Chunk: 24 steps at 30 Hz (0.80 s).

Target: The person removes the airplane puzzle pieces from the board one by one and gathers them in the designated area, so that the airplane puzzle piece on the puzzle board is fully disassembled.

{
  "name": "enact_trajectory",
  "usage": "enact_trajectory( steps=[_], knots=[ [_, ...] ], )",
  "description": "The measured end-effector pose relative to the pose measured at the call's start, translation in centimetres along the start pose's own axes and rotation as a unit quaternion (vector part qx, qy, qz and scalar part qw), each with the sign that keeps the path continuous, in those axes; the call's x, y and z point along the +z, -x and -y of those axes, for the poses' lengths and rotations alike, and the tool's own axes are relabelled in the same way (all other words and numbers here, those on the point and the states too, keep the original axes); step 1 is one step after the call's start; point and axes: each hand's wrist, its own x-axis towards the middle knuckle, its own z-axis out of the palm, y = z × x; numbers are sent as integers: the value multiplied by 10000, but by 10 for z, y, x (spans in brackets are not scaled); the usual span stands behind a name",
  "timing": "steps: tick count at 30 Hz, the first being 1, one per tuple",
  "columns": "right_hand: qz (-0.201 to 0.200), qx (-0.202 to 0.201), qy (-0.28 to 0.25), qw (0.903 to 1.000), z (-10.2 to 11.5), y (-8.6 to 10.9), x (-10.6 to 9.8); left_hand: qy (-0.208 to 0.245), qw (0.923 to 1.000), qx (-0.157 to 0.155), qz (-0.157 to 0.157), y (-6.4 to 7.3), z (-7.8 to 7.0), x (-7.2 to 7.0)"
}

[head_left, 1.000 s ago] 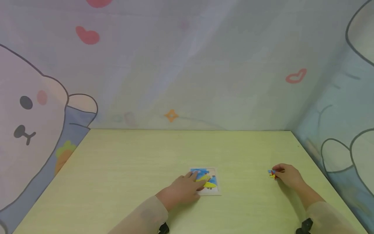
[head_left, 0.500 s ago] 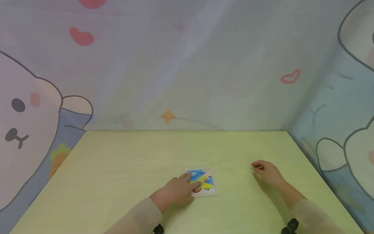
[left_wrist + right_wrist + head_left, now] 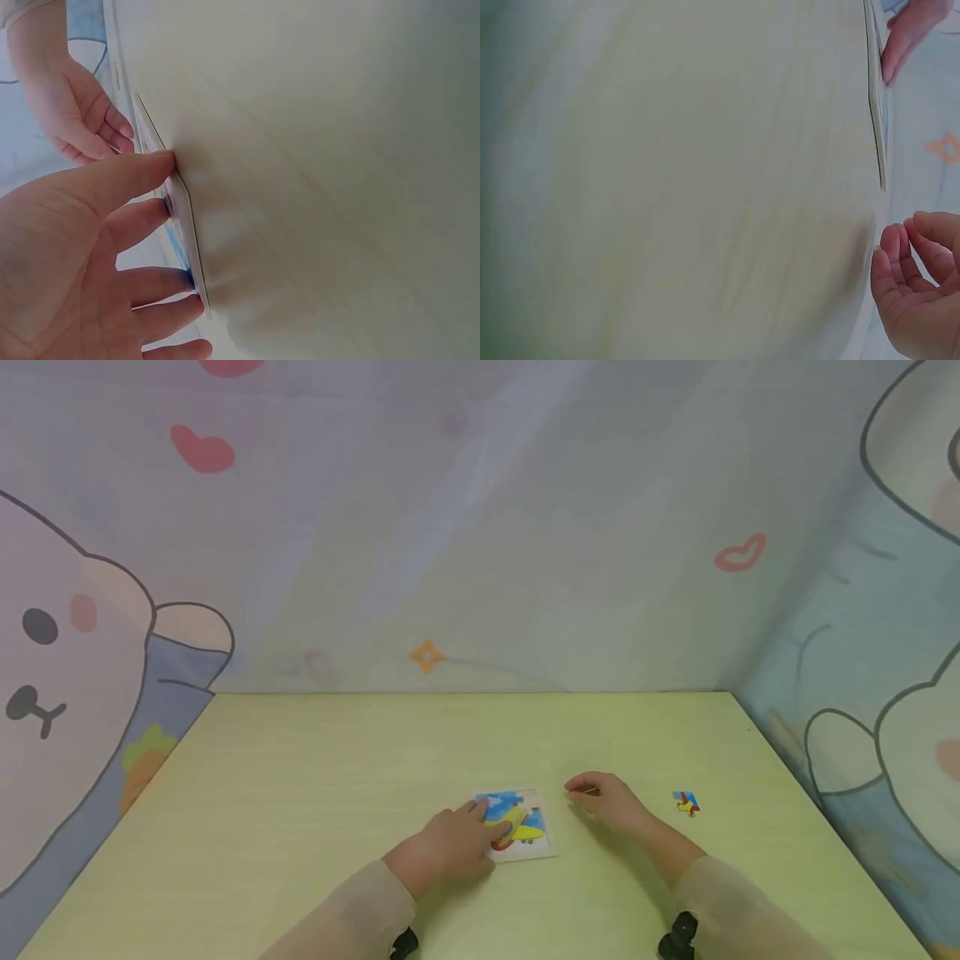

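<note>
A small square jigsaw puzzle board (image 3: 537,852) with a yellow aeroplane on blue sky lies on the table in the head view. My left hand (image 3: 450,845) rests on its left side with extended fingers; in the left wrist view the thumb (image 3: 154,171) touches its edge. Just right of the board, my right hand (image 3: 617,803) pinches what looks like a thin puzzle piece, seen edge-on as a pale sliver; its picture is hidden. A loose puzzle piece (image 3: 686,803) in blue, red and yellow lies farther right. The board's upper right part shows pale bare wood.
The pale yellow-green table (image 3: 337,760) extends around the hands. Behind it hangs a printed cloth backdrop (image 3: 487,568) with hearts and cartoon animals, which continues along both sides.
My right hand has travelled left from the loose piece toward the board, uncovering that piece on the table. The left hand has stayed on the board. The head view has shifted slightly.
</note>
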Motion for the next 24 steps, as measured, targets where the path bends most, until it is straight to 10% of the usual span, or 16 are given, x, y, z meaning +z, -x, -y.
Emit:
enact_trajectory(
  steps=[24],
  knots=[
    [281, -256, 763, 9964, 48, -13, 47, 54, 9997, 218, -24, -1, 3, -3]
  ],
)
